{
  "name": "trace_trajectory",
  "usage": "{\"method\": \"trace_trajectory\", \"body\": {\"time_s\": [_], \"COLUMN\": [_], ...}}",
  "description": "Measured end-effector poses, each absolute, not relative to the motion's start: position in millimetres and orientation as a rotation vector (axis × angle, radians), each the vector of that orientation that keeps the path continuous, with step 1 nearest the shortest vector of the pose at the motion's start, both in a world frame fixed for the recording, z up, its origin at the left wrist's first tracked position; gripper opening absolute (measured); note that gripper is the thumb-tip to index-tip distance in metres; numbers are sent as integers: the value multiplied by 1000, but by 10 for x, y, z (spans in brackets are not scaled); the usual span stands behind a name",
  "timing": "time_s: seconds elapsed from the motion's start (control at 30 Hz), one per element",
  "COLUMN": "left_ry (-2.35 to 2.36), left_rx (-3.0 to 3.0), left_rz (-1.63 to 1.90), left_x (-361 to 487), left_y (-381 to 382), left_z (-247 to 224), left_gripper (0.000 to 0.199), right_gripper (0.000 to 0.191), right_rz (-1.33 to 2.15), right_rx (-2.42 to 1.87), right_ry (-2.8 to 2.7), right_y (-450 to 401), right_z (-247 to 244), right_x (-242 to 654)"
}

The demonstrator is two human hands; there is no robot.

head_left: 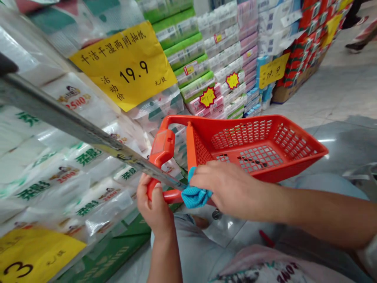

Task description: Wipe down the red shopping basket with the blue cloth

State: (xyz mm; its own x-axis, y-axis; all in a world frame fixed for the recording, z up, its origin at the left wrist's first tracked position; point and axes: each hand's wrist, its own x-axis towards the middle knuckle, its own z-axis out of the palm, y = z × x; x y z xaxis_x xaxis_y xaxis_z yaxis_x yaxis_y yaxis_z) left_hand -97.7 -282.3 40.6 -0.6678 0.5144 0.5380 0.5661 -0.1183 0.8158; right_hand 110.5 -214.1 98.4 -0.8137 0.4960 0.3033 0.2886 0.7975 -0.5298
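Observation:
A red plastic shopping cart (297,161) with a lattice basket stands in front of me, its handle towards me. My left hand (156,204) wraps round the left corner of the handle. My right hand (226,188) grips a bunched blue cloth (196,196), which lies against the handle bar beside the basket's near edge. A worn metal pole (97,135) slants down from the upper left and passes above my left hand. Its lower end meets the blue cloth, and whether the cloth touches it I cannot tell.
White tissue packs (103,196) are stacked along the left, with a large yellow price sign (126,65) above. Green tissue packs (179,31) and red packs (306,43) continue the row. A person's shoe (355,48) shows on the tiled floor (338,86) at the far right.

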Motion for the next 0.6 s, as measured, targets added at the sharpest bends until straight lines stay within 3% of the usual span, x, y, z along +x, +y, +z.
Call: {"method": "trace_trajectory", "body": {"time_s": [0.1,0.23,0.47,0.6], "left_ry": [-2071,-1938,-1713,-1657], "left_rx": [-1280,-1385,-1408,-1492], "left_rz": [-1898,-1841,-1767,-1622], "left_x": [-977,-960,-968,-1016], "left_y": [-2865,-2899,-2941,-3059], "left_z": [420,416,388,373], "left_gripper": [22,14,26,30], "right_gripper": [40,58,52,56], "right_rz": [376,206,54,-66], "right_rx": [-555,-869,-721,-869], "right_ry": [-2359,-1972,-1973,-1879], "right_y": [-2335,-2392,-2716,-2484], "right_z": [480,-99,-251,-610], "right_x": [1260,1561,1420,1773]}}
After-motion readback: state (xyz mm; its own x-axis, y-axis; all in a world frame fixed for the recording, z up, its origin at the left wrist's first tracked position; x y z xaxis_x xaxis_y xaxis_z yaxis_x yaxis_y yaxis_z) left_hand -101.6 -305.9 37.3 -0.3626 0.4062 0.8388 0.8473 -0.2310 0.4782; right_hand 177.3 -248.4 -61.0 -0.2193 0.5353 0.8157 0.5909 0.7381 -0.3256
